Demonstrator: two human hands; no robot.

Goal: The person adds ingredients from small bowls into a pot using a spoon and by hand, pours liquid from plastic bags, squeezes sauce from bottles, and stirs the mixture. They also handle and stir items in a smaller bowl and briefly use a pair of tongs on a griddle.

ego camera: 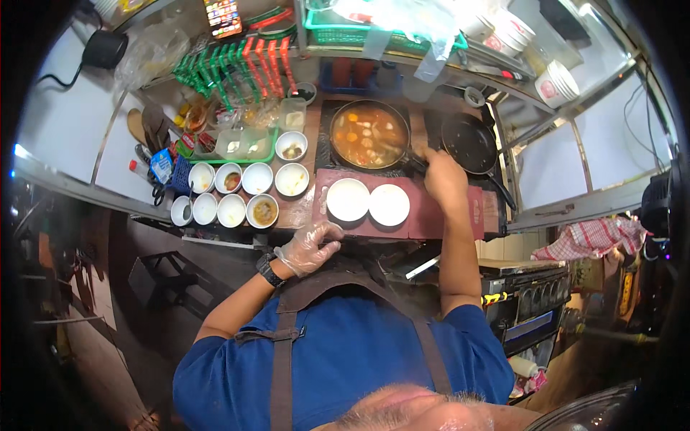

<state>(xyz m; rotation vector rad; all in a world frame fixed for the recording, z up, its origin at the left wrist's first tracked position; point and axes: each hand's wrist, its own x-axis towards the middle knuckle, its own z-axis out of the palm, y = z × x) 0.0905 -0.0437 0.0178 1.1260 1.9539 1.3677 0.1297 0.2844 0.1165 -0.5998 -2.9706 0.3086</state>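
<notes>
A frying pan of reddish soup [370,134] with carrot slices and pale pieces rests on a stove at the back centre. My right hand [443,172], ungloved, is at the pan's dark handle [416,161]; whether its fingers close around the handle cannot be told. In a clear plastic glove, my left hand [312,248] is held at the counter's front edge, its fingers bent and apart, holding nothing. Two white bowls [348,200] [389,205] stand side by side on a dark red cutting board [431,213] between my hands.
Several small white bowls [257,178], some with seasonings, stand at the left beside a green tray [264,156] of plastic containers. An empty black frying pan [469,143] is at the right, its handle towards the front. Shelves with a green basket [345,35] and paper cups [558,84] overhang the back.
</notes>
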